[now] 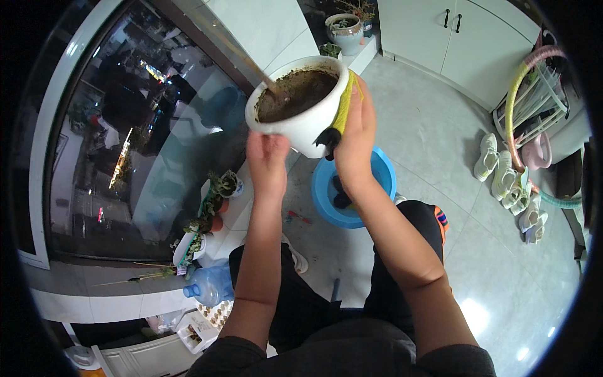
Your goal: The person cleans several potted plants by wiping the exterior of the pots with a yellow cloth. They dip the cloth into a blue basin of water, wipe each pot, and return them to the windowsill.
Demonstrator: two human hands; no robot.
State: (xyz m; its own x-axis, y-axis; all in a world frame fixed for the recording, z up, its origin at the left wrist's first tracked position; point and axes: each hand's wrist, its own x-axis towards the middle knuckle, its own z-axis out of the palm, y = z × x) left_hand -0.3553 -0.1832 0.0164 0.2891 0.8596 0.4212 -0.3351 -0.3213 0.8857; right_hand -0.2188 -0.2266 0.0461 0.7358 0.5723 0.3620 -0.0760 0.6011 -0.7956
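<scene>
A white plant pot (301, 120) is lifted in front of me, its mouth tilted toward my view. Brown soil (313, 92) fills it below the rim, and a bare brown stem (240, 53) rises out of the soil toward the upper left. My left hand (267, 153) supports the pot from below at its near left side; those fingers are partly hidden. Against the right wall of the pot, my right hand (354, 129) presses a yellow and black cloth or glove (346, 106), also gripping the pot there.
Below the pot, a blue basin (322, 207) on the tiled floor holds dark items (341, 200). A red-handled tool (300, 217) lies beside it. Potted plants (216, 202) and a large blue water bottle (209, 285) line the window side. Shoes (504, 174) and a hoop (511, 103) are at right.
</scene>
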